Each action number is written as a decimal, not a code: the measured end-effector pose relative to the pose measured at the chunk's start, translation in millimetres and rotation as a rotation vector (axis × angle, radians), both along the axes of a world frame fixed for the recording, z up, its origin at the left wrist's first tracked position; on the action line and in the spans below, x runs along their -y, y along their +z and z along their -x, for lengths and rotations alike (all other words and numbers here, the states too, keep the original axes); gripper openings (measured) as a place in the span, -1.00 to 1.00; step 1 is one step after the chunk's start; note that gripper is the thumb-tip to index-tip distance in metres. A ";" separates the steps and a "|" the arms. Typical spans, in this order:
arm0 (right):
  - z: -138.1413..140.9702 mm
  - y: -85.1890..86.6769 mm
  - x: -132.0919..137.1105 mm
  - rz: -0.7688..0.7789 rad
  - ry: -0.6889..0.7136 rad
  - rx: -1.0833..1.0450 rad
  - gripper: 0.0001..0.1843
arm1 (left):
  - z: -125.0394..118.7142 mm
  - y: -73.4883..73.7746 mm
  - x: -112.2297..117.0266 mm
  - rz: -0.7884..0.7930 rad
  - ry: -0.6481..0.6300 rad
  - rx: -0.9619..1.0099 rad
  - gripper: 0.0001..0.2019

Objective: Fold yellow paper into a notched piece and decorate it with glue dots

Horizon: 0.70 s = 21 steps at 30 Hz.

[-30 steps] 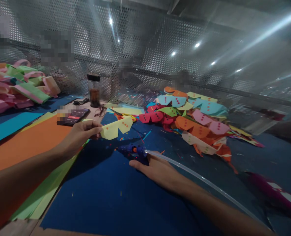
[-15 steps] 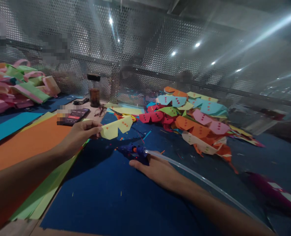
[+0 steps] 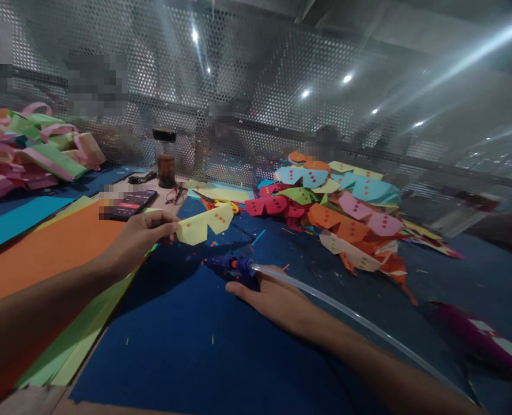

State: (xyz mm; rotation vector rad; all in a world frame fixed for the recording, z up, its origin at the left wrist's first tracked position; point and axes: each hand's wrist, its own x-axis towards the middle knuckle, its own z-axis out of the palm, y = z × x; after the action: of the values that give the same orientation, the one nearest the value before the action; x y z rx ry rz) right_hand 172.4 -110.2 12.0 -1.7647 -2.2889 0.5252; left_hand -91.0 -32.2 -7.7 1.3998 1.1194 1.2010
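My left hand (image 3: 141,233) pinches the left tip of a pale yellow folded paper shape (image 3: 204,224) with orange dots, holding it just above the blue table cover (image 3: 186,340). My right hand (image 3: 269,297) lies on a purple glue gun (image 3: 234,268), fingers wrapped over its rear. The gun's nozzle points left and a long clear glue stick (image 3: 346,314) runs back along my forearm.
A heap of coloured dotted paper shapes (image 3: 337,207) lies at the right. Large orange (image 3: 52,248) and green sheets sit at the left, with a phone (image 3: 128,203), a dark-lidded jar (image 3: 166,166) and scissors (image 3: 177,195) behind. Folded paper piles (image 3: 31,153) sit far left. Perforated metal wall (image 3: 260,86) behind.
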 end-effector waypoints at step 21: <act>0.1 7.8 2.5 0.067 -0.019 -0.020 -0.55 | -0.4 -0.3 -1.5 -0.016 0.002 0.007 -0.82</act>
State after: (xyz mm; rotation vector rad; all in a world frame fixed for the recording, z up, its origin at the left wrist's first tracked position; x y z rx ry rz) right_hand 172.4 -112.7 19.7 -1.8015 -2.2641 0.6206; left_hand -90.6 -30.7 -8.0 1.4059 1.1087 1.2180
